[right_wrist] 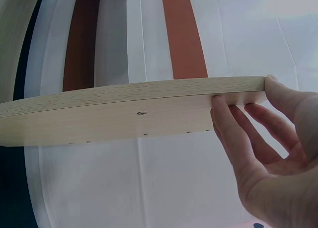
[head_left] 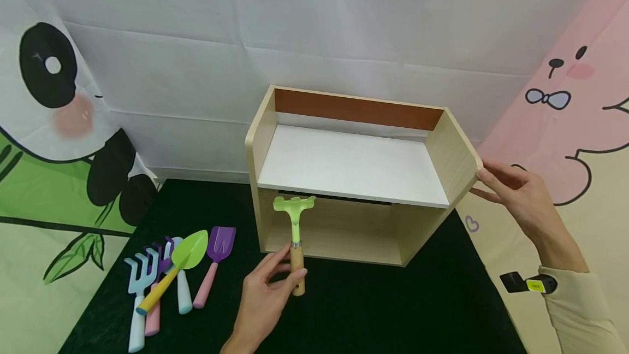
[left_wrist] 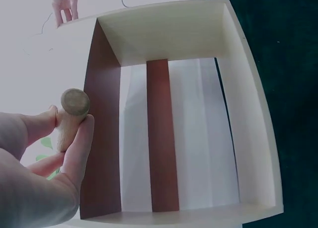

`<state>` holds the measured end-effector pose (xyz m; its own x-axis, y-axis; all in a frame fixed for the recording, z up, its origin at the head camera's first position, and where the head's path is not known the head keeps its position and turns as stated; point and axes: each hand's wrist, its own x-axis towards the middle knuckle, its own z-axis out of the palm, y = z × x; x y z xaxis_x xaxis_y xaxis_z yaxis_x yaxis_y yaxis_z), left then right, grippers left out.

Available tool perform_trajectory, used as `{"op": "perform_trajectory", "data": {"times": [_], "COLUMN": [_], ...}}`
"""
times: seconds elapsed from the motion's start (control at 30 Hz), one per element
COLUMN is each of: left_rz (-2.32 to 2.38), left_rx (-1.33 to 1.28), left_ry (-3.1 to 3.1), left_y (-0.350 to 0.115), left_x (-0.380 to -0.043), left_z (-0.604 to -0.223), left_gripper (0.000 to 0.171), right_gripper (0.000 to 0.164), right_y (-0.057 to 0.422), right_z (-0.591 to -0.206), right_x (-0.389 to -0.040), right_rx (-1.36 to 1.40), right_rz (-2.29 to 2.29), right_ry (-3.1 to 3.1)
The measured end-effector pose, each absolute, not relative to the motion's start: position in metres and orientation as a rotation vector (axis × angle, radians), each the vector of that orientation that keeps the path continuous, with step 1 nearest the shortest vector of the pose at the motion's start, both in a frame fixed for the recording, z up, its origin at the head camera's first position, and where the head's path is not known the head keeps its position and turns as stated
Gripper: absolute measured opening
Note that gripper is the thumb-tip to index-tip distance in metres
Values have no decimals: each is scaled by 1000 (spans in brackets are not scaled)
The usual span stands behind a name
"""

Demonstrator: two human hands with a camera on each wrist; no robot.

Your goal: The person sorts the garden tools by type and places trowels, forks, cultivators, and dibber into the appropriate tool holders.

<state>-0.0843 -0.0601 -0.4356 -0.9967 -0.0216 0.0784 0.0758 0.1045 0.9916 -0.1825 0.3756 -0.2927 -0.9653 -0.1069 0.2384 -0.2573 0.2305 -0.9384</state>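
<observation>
My left hand (head_left: 267, 294) pinches the wooden handle of a small garden rake (head_left: 295, 217) with a light green head. The rake stands upright in front of the lower compartment of a two-tier wooden shelf (head_left: 351, 163). In the left wrist view the handle's round end (left_wrist: 75, 102) faces the camera, and most of the green head is hidden behind the fingers. At the shelf's right side, my right hand (head_left: 521, 195) grips the front edge of the side panel (right_wrist: 134, 109), with the thumb on the edge and fingers against the outer face.
Left of the shelf lies a pile of small garden tools: a blue fork (head_left: 142, 272), a yellow-green trowel (head_left: 190, 250), a purple shovel (head_left: 220, 243) and others partly covered. Dark green cloth (head_left: 373, 310) covers the table. A white sheet (head_left: 319, 26) hangs behind the shelf.
</observation>
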Motion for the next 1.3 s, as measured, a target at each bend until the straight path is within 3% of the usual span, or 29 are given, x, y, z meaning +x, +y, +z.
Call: {"op": "perform_trajectory", "data": {"times": [0.87,1.17,1.3], "left_rz": [-2082,-2086,-2056], "left_rx": [-321,-388,-443], "left_ry": [-2189,-2209,-2173], "left_y": [-21,-11,-5], "left_x": [-113,-115,-126], "left_z": [-401,-359,-366], "left_gripper": [51,49,48], "right_gripper": [42,41,41], "right_y": [376,374,374], "right_z": [-295,-293,-292], "right_x": [-184,-183,-182], "right_rx": [379,378,364], "right_rz": [1815,1812,1832], "right_ry": [-2365,-2363,-2355]}}
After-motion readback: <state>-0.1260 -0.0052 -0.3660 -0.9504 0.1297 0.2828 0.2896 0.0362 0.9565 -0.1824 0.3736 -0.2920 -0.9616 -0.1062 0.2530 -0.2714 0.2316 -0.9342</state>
